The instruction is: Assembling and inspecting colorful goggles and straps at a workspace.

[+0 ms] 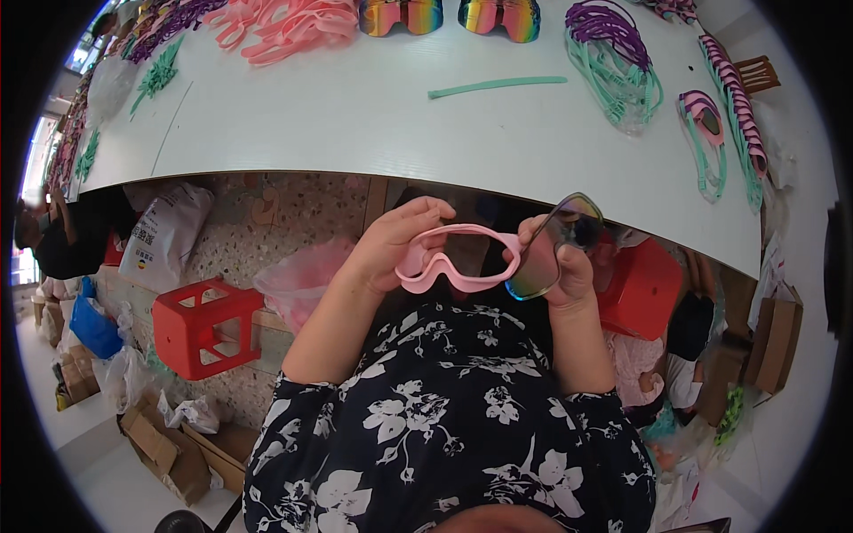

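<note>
My left hand grips one end of a pink goggle frame, fingers curled over its upper edge. The frame's eye opening is bare. In my right hand is a tinted goggle lens with a rainbow sheen and a dark rim, tilted upright. The lens overlaps the frame's right end; whether they are joined there I cannot tell. Both are held above my lap, in front of the table's near edge.
On the white table lie pink goggle frames, two mirrored lenses, a green strap, purple and green strap bundles and goggles. Red stools stand on both sides; other people sit nearby.
</note>
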The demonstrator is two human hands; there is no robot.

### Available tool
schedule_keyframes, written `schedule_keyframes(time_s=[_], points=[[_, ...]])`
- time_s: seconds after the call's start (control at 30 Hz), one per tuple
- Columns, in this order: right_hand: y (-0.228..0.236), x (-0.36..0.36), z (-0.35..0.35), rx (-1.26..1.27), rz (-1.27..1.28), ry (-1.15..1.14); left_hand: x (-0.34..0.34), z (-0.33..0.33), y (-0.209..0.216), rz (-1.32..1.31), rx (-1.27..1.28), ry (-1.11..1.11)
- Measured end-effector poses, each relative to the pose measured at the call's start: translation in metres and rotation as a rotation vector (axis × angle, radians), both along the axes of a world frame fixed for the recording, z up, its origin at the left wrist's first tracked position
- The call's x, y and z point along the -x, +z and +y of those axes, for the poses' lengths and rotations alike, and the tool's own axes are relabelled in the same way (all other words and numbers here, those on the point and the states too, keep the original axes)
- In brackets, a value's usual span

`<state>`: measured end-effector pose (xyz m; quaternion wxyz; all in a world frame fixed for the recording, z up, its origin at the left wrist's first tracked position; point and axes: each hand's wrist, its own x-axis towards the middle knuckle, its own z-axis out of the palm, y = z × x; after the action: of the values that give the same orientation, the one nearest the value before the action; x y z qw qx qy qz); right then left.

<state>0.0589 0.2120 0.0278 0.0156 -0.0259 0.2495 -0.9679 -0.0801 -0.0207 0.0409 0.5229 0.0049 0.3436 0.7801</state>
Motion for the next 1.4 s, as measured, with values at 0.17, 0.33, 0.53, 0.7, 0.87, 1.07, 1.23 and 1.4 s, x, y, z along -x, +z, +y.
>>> schedule_keyframes(time_s=[0.17,0.33,0.53,0.7,0.87,1.07,1.23,1.4], points=[[0.001,-0.003,0.016,0.019,0.008,-0.089,-0.002,-0.017,-0.004,-0.123,-0.221,-0.049],[-0.009,-0.012,0.014,-0.113,-0.086,-0.120,-0.009,-0.012,0.005,-0.015,-0.110,0.332],[-0.007,-0.019,-0.003,-0.210,-0.161,-0.171,-0.013,-0.010,-0.018,-0.134,-0.106,0.335],[-0.011,-0.024,-0.002,-0.350,-0.140,-0.127,-0.033,0.001,-0.048,0.238,0.233,0.592],[-0.017,-0.029,-0.015,-0.820,-0.154,-0.300,-0.032,0.002,-0.008,0.110,0.065,0.509],[-0.004,-0.024,-0.049,-1.224,-0.152,-0.405,-0.039,0.011,0.008,0.019,0.018,0.302],[0.000,-0.016,-0.057,-1.425,-0.081,-0.586,-0.040,0.011,-0.003,-0.030,0.016,0.302],[-0.007,-0.017,-0.054,-1.205,-0.122,-0.548,-0.038,0.012,-0.003,-0.053,0.026,0.316]])
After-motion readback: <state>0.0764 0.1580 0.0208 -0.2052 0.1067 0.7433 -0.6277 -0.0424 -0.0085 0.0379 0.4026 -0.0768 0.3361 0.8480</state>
